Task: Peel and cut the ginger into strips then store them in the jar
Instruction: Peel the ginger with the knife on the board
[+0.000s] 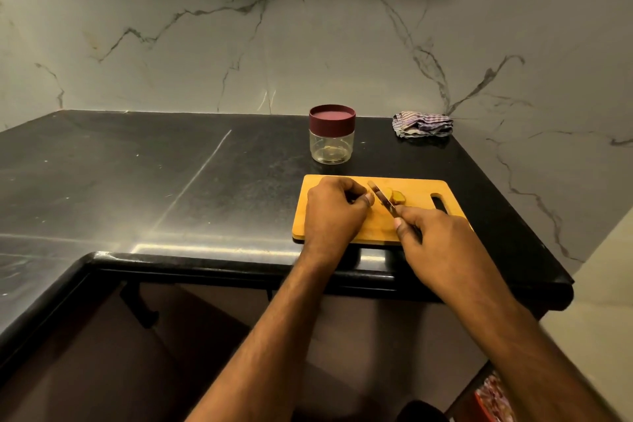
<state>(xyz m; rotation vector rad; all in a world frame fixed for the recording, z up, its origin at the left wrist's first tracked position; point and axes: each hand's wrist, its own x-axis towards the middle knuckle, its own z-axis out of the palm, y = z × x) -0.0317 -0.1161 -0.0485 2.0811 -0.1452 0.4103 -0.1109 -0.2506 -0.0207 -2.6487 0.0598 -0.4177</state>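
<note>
On the cutting board (416, 189), my left hand (334, 212) curls over the ginger (387, 196), its hold hidden; right of it, my right hand (435, 236) grips the knife (385, 200). Behind the board, the lidded jar (332, 134) stands on the desk (137, 175).

Two bare forearms reaching forward, hands close together.
Left hand (334, 212) palm down, fingers (359, 198) curled under, thumb tip pointing right. Right hand (442, 240) just beside it, fingers wrapped round a knife (385, 200), thumb along the handle, blade angled away to the upper left.
</note>
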